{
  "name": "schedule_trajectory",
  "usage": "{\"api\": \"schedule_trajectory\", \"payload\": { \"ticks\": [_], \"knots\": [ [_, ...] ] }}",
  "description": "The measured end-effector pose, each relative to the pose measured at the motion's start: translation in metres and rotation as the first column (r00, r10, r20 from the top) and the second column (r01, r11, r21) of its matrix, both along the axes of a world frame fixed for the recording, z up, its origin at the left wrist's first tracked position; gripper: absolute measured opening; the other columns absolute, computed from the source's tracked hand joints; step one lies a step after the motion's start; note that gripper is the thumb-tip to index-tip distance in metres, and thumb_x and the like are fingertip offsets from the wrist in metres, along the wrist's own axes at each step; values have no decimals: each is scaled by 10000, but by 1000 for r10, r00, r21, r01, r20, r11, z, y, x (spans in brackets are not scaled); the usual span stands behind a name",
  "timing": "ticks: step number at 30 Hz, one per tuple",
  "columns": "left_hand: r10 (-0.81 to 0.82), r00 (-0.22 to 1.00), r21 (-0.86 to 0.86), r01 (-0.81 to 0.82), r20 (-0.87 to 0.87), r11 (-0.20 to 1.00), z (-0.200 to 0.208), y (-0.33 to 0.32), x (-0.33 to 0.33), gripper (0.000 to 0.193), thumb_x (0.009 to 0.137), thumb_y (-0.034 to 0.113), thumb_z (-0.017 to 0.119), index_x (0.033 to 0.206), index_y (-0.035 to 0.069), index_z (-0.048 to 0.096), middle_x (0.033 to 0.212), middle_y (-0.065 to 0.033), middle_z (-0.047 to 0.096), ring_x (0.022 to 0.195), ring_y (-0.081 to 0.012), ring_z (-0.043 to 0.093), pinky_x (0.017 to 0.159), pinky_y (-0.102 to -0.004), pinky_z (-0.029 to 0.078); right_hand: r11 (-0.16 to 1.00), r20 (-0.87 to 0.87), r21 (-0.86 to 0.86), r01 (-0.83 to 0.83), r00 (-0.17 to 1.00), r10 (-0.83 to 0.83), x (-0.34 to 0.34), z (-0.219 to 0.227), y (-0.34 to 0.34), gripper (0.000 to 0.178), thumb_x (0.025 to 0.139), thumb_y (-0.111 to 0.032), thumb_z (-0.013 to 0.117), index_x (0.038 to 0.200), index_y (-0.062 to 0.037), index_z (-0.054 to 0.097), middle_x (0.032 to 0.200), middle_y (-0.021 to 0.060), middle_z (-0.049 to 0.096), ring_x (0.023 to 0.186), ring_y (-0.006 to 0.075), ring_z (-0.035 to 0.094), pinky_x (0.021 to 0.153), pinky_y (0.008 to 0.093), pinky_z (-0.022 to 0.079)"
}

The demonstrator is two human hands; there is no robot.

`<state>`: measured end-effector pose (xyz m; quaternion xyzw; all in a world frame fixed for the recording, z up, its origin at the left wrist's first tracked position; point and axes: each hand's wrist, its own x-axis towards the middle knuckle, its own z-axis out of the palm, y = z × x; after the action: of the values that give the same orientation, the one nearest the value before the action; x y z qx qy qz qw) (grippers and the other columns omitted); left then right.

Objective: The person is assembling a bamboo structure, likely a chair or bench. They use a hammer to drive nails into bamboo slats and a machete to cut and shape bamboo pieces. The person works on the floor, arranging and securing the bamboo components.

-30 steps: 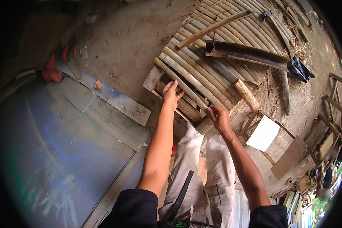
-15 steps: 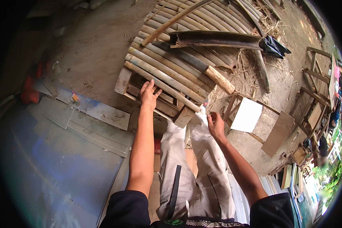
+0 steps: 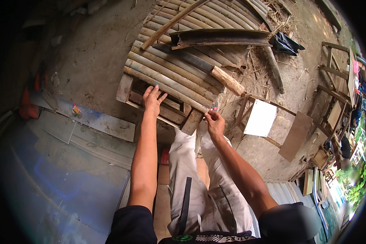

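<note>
My left hand reaches to the front edge of a bamboo-slat platform, its fingers spread and their tips resting on the front bamboo pole. At the right end of that pole is my right hand, thumb and fingers pinched together; what they hold, if anything, is too small to make out. Under the pole shows the wooden frame, with a square wooden block at its right corner and another block at the left. A small colourful object lies just beyond my right fingertips.
On the slats lie a machete with a wooden handle, a dark curved trough-like piece and a wooden stick. A black plastic bag sits beyond. At right stand a white board and a brown board; blue-grey sheets lie left.
My right hand has moved left and up to the end of the front pole. My left hand stays on the pole. The whole view has shifted slightly.
</note>
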<state>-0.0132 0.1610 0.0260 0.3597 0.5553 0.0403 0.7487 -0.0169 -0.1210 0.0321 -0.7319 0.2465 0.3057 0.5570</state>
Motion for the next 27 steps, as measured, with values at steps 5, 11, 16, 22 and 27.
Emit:
{"api": "schedule_trajectory", "payload": {
  "ticks": [5,11,16,22,27],
  "knots": [
    [-90,992,-14,89,-94,996,4,-12,1,480,967,290,664,1298,-19,505,1269,-165,556,1215,-328,550,892,-465,595,1000,40,-24,-11,999,12,2,0,-4,240,908,-136,737,1049,51,684,856,77,703,736,126,648,660,266,526],
    [-144,984,83,153,-102,985,-1,-16,-3,368,971,329,656,1149,12,597,1045,-100,661,913,-235,681,683,-346,613,998,88,-17,56,995,-54,-4,-7,-2,303,902,-154,753,1098,65,677,927,100,714,750,147,667,668,277,536],
    [-149,981,141,166,-127,976,0,-13,-1,352,970,309,658,1092,-20,631,962,-95,682,802,-218,706,590,-316,602,995,116,7,103,988,-103,-8,-4,1,273,880,-153,768,1060,36,689,909,97,711,797,145,659,715,280,536],
    [-298,912,129,344,-281,930,3,-4,0,423,960,363,664,1102,-35,653,933,-121,709,724,-196,707,560,-303,584,988,133,-149,-30,990,50,-5,-7,-2,272,891,-160,753,1056,45,686,910,93,710,790,150,658,710,291,537],
    [-363,853,167,447,-376,879,3,1,5,496,932,415,690,1129,-38,643,995,-150,711,798,-216,715,623,-337,595,961,110,-163,-225,963,244,9,-8,-13,325,874,-140,739,1128,50,668,946,98,713,813,152,674,731,292,534]
  ]
}}
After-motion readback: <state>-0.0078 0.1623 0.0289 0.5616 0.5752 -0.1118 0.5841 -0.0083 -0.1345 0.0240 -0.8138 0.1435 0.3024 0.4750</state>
